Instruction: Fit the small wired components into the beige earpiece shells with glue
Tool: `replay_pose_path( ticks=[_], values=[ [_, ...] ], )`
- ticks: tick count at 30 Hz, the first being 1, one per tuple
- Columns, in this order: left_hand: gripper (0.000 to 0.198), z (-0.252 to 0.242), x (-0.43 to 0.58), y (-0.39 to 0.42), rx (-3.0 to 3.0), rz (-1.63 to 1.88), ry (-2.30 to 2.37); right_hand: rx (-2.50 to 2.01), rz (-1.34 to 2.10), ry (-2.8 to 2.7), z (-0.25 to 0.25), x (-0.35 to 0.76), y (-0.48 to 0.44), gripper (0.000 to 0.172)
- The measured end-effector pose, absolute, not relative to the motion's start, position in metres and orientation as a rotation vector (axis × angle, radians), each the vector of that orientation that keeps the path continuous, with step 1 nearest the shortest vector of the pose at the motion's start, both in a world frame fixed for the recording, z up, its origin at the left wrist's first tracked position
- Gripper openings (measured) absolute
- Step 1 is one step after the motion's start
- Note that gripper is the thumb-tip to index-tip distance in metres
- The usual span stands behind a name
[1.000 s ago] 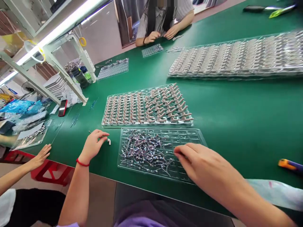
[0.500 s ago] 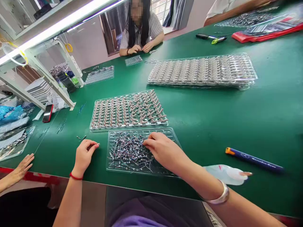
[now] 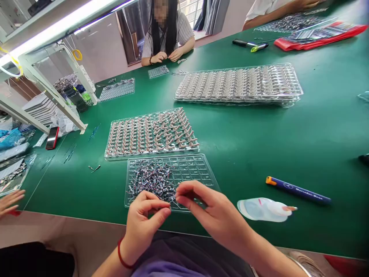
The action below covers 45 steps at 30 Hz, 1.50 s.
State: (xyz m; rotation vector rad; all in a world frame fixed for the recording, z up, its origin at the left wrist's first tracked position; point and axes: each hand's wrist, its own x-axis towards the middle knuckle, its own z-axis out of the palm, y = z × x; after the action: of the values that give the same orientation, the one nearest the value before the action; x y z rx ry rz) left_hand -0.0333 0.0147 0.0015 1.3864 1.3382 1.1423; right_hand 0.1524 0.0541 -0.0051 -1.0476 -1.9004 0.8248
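My left hand (image 3: 145, 217) is closed in a pinch over the near edge of a clear compartment tray (image 3: 198, 165). Facing it, a short gap away, my right hand (image 3: 207, 206) pinches with thumb and forefinger above the same tray. Whatever lies between the fingertips of either hand is too small to make out. A tangled heap of small wired parts (image 3: 151, 177) covers the tray's left side, and bare compartments show on its right. Right behind stands another clear tray (image 3: 108, 154) with rows of brownish round pieces with short stems (image 3: 144, 134).
A stack of filled clear trays (image 3: 236, 86) stands farther back. To the right lie a squeeze bottle (image 3: 265, 209) and a blue pen-like tool (image 3: 300, 190). Another person's hand (image 3: 11, 202) is at the left edge. A co-worker (image 3: 167, 38) sits opposite. A phone (image 3: 52, 137) lies by the shelf leg.
My left hand has moved right, from the bare tabletop to the tray's front edge. My right hand has drawn back from the heap toward me. The neighbour's hand has shifted left.
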Motion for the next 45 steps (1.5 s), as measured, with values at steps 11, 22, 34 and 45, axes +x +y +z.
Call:
replay_pose_path(
  ticks=[11, 22, 34, 45],
  values=[
    [0.019, -0.005, -0.012, -0.001, 1.429, 1.254, 1.173, -0.904, 1.487, -1.329, -0.008, 0.159, 0.023, 0.015],
    [0.009, -0.016, -0.012, -0.005, 1.104, 1.207, 1.060, -1.022, 1.653, -1.379, -0.015, 0.167, 0.013, 0.022],
    [0.008, -0.009, -0.014, -0.007, 0.909, 1.041, 1.103, -0.868, 1.192, -1.811, 0.002, 0.183, 0.017, 0.016],
    [0.007, -0.001, -0.018, 0.000, 0.910, 1.127, 1.142, -0.937, 1.122, -1.602, 0.004, 0.186, 0.010, 0.012]
  ],
)
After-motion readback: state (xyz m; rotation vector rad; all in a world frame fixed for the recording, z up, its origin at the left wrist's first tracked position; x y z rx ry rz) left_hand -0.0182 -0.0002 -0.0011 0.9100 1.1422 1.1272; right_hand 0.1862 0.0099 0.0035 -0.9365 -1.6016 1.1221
